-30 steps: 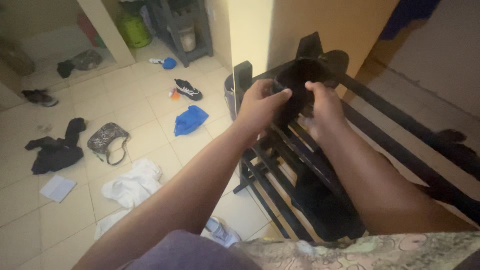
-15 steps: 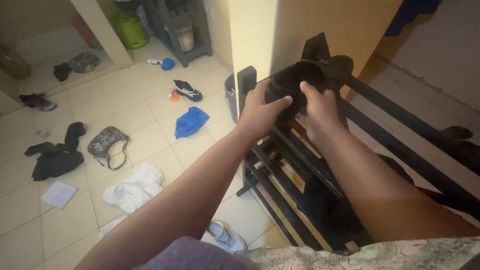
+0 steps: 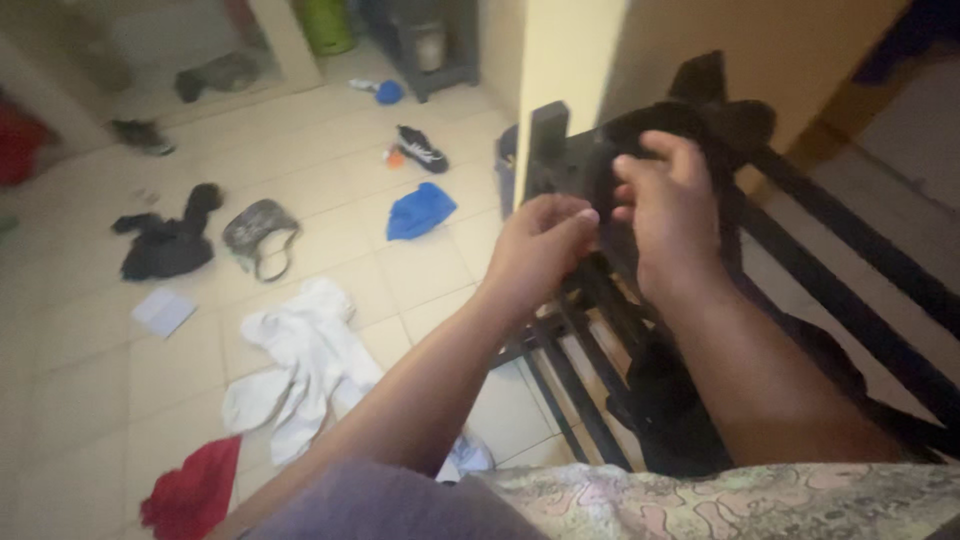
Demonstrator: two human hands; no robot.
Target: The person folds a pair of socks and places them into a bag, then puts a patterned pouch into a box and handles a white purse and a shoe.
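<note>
At the upper centre of the frame, both hands pinch a black fabric shoe [image 3: 690,125] atop the black slatted wooden rack [image 3: 850,290]: the left hand [image 3: 540,245] with fingers curled on its near edge, the right hand [image 3: 670,205] gripping just beside it. A white crumpled cloth [image 3: 300,350], a blue cloth [image 3: 420,210] and a patterned grey handbag [image 3: 258,225] lie on the tiled floor [image 3: 100,380] to the left.

1. We have a single view, from a camera worn on the head, looking steeply down and forward along both forearms.
2. It sits close to the left hand [image 3: 540,245] and right hand [image 3: 672,205], above the near left corner of the black slatted rack [image 3: 840,300].
3. Leftward, it takes in the tiled floor [image 3: 330,190], well away.
</note>
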